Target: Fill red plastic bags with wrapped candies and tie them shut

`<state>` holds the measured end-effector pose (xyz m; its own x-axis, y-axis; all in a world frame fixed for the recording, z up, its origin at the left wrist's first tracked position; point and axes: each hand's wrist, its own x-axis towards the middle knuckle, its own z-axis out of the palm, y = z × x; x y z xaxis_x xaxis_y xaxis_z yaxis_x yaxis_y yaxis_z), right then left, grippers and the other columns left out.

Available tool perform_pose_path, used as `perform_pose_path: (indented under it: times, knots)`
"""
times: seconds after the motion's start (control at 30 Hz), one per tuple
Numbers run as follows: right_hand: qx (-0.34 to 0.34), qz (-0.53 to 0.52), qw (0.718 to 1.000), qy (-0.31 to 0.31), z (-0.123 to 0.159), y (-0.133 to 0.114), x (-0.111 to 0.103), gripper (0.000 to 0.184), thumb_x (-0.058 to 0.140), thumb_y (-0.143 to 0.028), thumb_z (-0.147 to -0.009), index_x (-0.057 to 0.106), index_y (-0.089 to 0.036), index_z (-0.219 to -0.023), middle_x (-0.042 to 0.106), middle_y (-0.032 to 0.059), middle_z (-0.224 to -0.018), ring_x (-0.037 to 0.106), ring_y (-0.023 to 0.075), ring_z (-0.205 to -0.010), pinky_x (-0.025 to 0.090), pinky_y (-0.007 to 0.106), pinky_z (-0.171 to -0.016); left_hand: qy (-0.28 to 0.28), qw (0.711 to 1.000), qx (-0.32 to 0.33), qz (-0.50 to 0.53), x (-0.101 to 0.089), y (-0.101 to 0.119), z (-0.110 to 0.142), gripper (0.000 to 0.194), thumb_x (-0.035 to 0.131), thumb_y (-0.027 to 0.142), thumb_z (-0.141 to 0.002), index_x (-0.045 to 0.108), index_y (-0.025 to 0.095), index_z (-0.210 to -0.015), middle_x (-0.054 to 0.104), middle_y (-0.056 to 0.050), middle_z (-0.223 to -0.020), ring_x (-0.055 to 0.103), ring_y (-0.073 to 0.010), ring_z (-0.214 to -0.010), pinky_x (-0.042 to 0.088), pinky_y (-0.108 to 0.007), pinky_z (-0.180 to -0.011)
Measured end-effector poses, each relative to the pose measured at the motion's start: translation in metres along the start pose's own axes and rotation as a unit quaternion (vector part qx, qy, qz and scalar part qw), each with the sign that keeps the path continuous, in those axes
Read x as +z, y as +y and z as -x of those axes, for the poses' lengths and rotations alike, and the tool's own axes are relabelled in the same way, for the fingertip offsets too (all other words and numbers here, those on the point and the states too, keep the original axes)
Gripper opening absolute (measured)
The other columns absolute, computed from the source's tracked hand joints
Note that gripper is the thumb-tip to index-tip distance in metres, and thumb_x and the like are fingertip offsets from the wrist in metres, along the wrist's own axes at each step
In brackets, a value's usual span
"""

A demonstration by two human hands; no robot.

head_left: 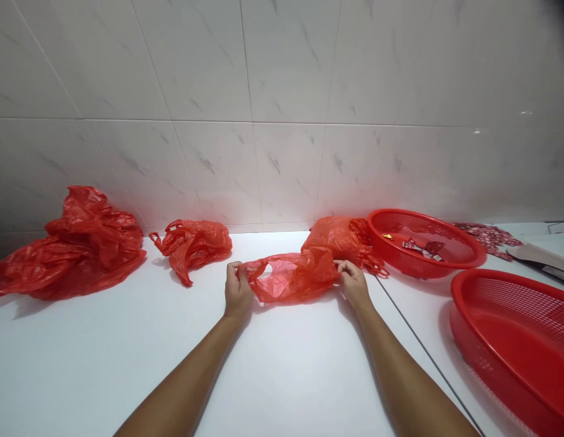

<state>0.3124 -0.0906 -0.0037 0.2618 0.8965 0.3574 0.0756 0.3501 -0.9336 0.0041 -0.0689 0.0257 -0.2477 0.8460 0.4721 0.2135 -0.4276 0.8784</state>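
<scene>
My left hand (238, 290) and my right hand (353, 282) both pinch a thin red plastic bag (293, 279), stretching it flat between them just above the white counter (127, 364). A handle loop of the bag sits by my left fingers. Just beyond my right hand lies a crumpled red plastic bag (336, 243), close to but not held by it. Further left rest a small bunched red bag (193, 247) and a large loose heap of red bags (81, 249).
A red mesh basket (422, 243) holds a few small wrapped items at the back right. A larger red oval basket (513, 346) sits at the lower right, past a counter seam. Patterned red wrappers (489, 238) and a white-and-black object (541, 260) lie beyond. White marble-look tiles (282, 79) form the wall.
</scene>
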Motion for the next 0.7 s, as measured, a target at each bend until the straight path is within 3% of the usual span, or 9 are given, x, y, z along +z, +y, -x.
perform_pose_path:
  times: [0.07,0.13,0.17,0.23,0.3,0.37,0.53,0.7]
  knots:
    - [-0.024,-0.002,0.997,-0.07,0.006,-0.009,0.008,0.017,0.057,-0.027,-0.077,0.058,-0.023,-0.094,0.067,0.0102,-0.138,0.064,0.0275,-0.119,0.052,0.038,-0.093,-0.03,0.998,-0.048,0.042,0.005,0.003,0.003,0.036,0.042,0.063,-0.104,0.047,0.027,-0.101,0.069,0.001,-0.078,0.073,-0.0201,-0.074,0.061,-0.036,-0.073]
    - [-0.042,0.045,0.986,-0.156,0.015,-0.015,0.02,0.051,0.065,-0.023,-0.074,0.058,-0.026,-0.124,0.058,0.0096,-0.151,0.059,0.0281,-0.13,0.05,0.041,-0.101,-0.065,0.992,-0.086,0.073,0.009,0.005,0.004,0.038,0.045,0.065,-0.102,0.05,0.027,-0.099,0.061,0.004,-0.065,0.066,-0.0177,-0.058,0.059,-0.032,-0.061]
    - [-0.043,0.085,0.977,-0.188,0.019,-0.017,0.027,0.06,0.067,-0.02,-0.073,0.056,-0.026,-0.132,0.059,0.0093,-0.149,0.059,0.0284,-0.129,0.05,0.041,-0.102,-0.075,0.989,-0.101,0.083,0.01,0.005,0.004,0.038,0.048,0.065,-0.101,0.052,0.027,-0.099,0.057,0.006,-0.06,0.061,-0.0162,-0.051,0.056,-0.03,-0.055]
    - [-0.036,0.163,0.961,-0.222,0.023,-0.017,0.04,0.053,0.06,-0.015,-0.073,0.064,-0.024,-0.125,0.069,0.0078,-0.131,0.064,0.028,-0.116,0.049,0.042,-0.101,-0.073,0.985,-0.123,0.095,0.01,0.002,0.0,0.037,0.052,0.064,-0.099,0.056,0.027,-0.099,0.051,0.008,-0.056,0.051,-0.0134,-0.044,0.047,-0.026,-0.046]
    - [-0.033,0.176,0.962,-0.205,0.022,-0.012,0.045,0.037,0.052,-0.012,-0.072,0.073,-0.021,-0.101,0.073,0.0063,-0.107,0.065,0.0266,-0.101,0.049,0.04,-0.097,-0.041,0.985,-0.135,0.102,0.006,-0.004,-0.009,0.036,0.053,0.062,-0.098,0.058,0.026,-0.102,0.049,0.008,-0.058,0.047,-0.0118,-0.044,0.041,-0.023,-0.044]
    - [-0.03,0.136,0.977,-0.159,0.016,-0.006,0.04,0.03,0.049,-0.013,-0.072,0.074,-0.02,-0.088,0.072,0.0057,-0.097,0.064,0.0258,-0.096,0.049,0.039,-0.094,0.005,0.985,-0.141,0.104,-0.003,-0.013,-0.02,0.032,0.055,0.057,-0.098,0.058,0.025,-0.101,0.049,0.007,-0.061,0.046,-0.0104,-0.046,0.039,-0.021,-0.044]
    - [0.012,0.055,0.997,-0.058,0.0,0.007,0.009,0.031,0.051,-0.022,-0.078,0.075,-0.018,-0.097,0.075,0.0045,-0.097,0.065,0.026,-0.098,0.049,0.037,-0.091,0.103,0.978,-0.155,0.091,-0.028,-0.033,-0.045,0.024,0.061,0.046,-0.094,0.053,0.024,-0.092,0.049,0.007,-0.064,0.047,-0.0086,-0.05,0.039,-0.016,-0.045]
    - [0.057,-0.052,0.997,0.006,-0.005,0.012,-0.001,0.021,0.063,-0.03,-0.077,0.076,-0.018,-0.088,0.075,0.0022,-0.085,0.065,0.0231,-0.087,0.05,0.033,-0.081,0.141,0.966,-0.193,0.094,-0.032,-0.038,-0.051,0.024,0.06,0.046,-0.095,0.052,0.024,-0.09,0.048,0.008,-0.063,0.044,-0.0081,-0.047,0.038,-0.016,-0.043]
